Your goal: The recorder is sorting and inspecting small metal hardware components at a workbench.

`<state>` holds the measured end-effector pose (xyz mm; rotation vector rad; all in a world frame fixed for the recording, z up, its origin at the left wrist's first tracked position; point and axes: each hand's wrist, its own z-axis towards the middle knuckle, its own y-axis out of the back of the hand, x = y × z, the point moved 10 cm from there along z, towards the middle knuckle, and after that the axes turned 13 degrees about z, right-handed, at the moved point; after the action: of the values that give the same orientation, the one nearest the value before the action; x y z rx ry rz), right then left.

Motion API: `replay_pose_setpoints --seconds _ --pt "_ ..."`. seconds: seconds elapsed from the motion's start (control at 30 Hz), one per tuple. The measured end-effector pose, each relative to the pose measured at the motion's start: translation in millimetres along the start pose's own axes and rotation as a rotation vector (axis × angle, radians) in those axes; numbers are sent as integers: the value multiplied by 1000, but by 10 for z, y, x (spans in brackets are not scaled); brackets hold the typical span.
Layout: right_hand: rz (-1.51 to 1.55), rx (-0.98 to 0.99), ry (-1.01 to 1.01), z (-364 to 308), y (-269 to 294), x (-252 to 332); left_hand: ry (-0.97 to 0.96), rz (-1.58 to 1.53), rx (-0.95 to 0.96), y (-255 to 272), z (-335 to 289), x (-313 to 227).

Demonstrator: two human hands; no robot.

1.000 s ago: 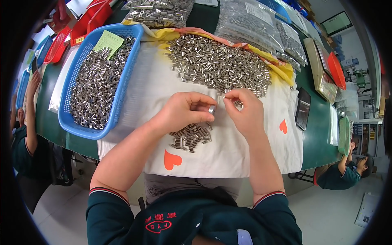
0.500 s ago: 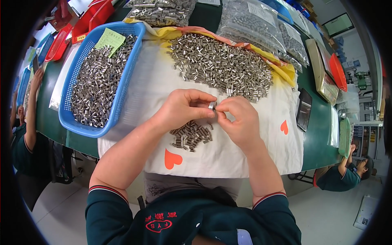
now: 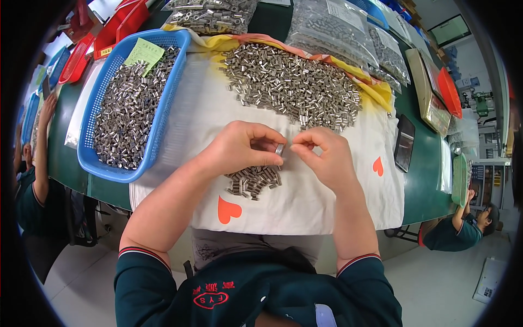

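My left hand [image 3: 239,148] and my right hand [image 3: 322,158] meet over a white cloth [image 3: 310,201] with red hearts. Between their fingertips is a small silver metal tube [image 3: 279,149], pinched by the left thumb and fingers; the right fingertips touch it from the right. Just below the hands lies a small pile of the same tubes [image 3: 253,180]. A large heap of loose tubes [image 3: 291,87] is spread on the cloth beyond the hands.
A blue basket [image 3: 163,117] full of tubes with a green note stands at the left. Clear bags of parts [image 3: 327,27] lie at the back, red trays at the far left, a scale [image 3: 427,95] at the right. Other people sit at both sides.
My right hand has moved left to meet my left hand, and both have dropped slightly toward me. The tube is now held between the two hands.
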<state>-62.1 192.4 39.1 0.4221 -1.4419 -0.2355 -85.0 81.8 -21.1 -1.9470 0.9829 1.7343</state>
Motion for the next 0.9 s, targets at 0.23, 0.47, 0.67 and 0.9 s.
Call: replay_pose_setpoints --seconds 0.23,0.47,0.67,0.9 --pt "-364 303 216 -151 -425 82 24 45 -25 11 24 26" --pt "-458 -154 112 32 120 -122 -125 138 77 -145 -30 -178" --pt "-556 -164 35 72 80 -221 -44 93 178 -203 -25 -89" --pt "-5 -124 -6 12 68 -59 24 -287 17 -32 59 74"
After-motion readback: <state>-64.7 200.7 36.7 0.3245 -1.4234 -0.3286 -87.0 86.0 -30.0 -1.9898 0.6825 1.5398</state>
